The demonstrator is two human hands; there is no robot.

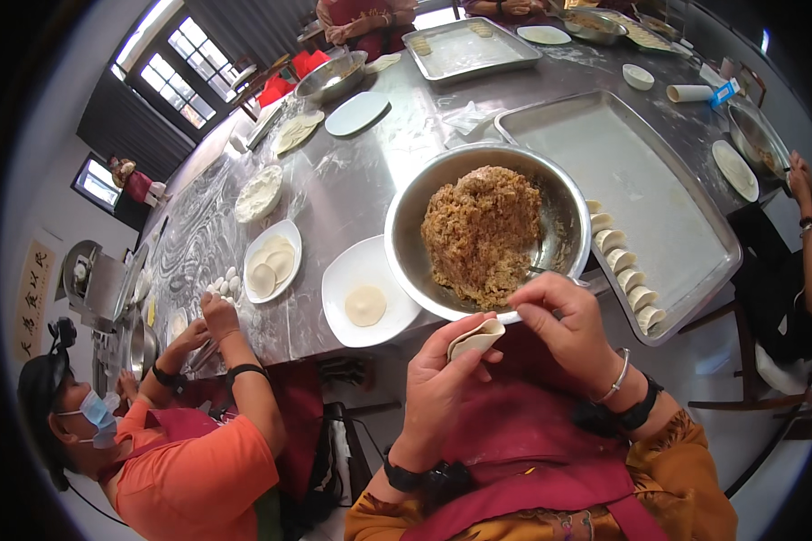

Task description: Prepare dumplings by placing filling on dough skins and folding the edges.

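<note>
My left hand (440,379) holds a round dough wrapper (477,340) folded over into a half-moon, its upper edge still parted. The fold hides most of what is inside. Just right of it, my right hand (565,324) hovers at the near rim of a steel bowl (400,277), thumb and forefinger tips drawn together with nothing visible between them. A large mound of minced filling (484,233) sits in that bowl. A metal utensil handle (568,278) rests over the bowl's rim behind my right hand. On a white plate (338,284) to the left lies a single flat wrapper (365,306).
A steel tray (656,176) at right carries a row of folded dumplings (628,280) along its near-left side. Another white plate (294,237) holds several wrappers, near a bowl of flour (259,194). A co-worker (189,466) handles dough at left; others stand across the steel table (338,169).
</note>
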